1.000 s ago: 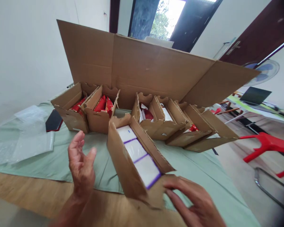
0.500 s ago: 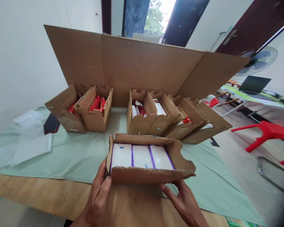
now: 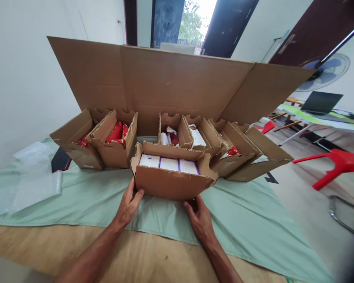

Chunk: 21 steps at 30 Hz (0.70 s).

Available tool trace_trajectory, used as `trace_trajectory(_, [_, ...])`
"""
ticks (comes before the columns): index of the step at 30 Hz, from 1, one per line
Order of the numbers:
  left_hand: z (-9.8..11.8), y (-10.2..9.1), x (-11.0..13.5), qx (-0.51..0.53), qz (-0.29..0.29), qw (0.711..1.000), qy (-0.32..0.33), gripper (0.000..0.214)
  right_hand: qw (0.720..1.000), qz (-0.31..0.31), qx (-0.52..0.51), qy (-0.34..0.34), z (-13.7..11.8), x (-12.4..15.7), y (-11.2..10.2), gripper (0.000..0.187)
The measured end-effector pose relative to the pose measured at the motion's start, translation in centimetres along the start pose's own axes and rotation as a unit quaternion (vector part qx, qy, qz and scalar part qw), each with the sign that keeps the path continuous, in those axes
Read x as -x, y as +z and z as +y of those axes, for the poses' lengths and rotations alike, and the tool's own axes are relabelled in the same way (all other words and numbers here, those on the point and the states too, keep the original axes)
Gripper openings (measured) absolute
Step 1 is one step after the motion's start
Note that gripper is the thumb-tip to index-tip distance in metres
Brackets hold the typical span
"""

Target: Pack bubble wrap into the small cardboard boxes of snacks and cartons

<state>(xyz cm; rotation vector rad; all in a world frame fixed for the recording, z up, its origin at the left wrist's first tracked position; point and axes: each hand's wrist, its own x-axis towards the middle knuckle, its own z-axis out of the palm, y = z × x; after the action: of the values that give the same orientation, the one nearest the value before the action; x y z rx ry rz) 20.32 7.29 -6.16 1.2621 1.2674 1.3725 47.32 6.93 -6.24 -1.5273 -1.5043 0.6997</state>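
Between my two hands is an open cardboard box (image 3: 171, 182), its long side facing me. Inside it several white packs (image 3: 168, 163) with purple edges stand in a row. My left hand (image 3: 128, 204) grips the box's lower left corner, thumb on the front and fingers round the end. At the lower right, my right hand (image 3: 199, 218) holds the box from beneath, its fingertips partly hidden under the bottom edge. The box is a little tilted, close in front of a box with red and white packs (image 3: 172, 136) and a box with a white pack (image 3: 197, 136).
Two cardboard boxes (image 3: 113, 155) with red packs stand at the left, more boxes (image 3: 247, 165) at the right. A tall cardboard sheet (image 3: 177, 86) rises behind them. Bubble wrap (image 3: 38, 184) and a dark flat object (image 3: 60, 159) lie left on the green cloth (image 3: 97, 196).
Both hands have carried the box of white packs forward, away from me, and slightly left. It now hides the fronts of the middle boxes.
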Motion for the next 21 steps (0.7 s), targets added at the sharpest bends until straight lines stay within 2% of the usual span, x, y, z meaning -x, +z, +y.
trace_trajectory(9, [-0.9, -0.4, -0.4, -0.038, 0.045, 0.998, -0.008, 0.050, 0.999, 0.001, 0.002, -0.054, 3.6, 0.7, 0.2, 0.057])
trace_trajectory(15, [-2.1, -0.8, -0.7, -0.099, 0.038, 0.994, 0.014, 0.047, 0.995, -0.019, 0.071, -0.060, 2.8, 0.3, 0.4, 0.062])
trace_trajectory(21, [-1.7, -0.5, -1.8, -0.121, 0.019, 0.992, 0.024, 0.057, 0.989, -0.007, 0.138, -0.046, 2.9, -0.6, 0.0, 0.049])
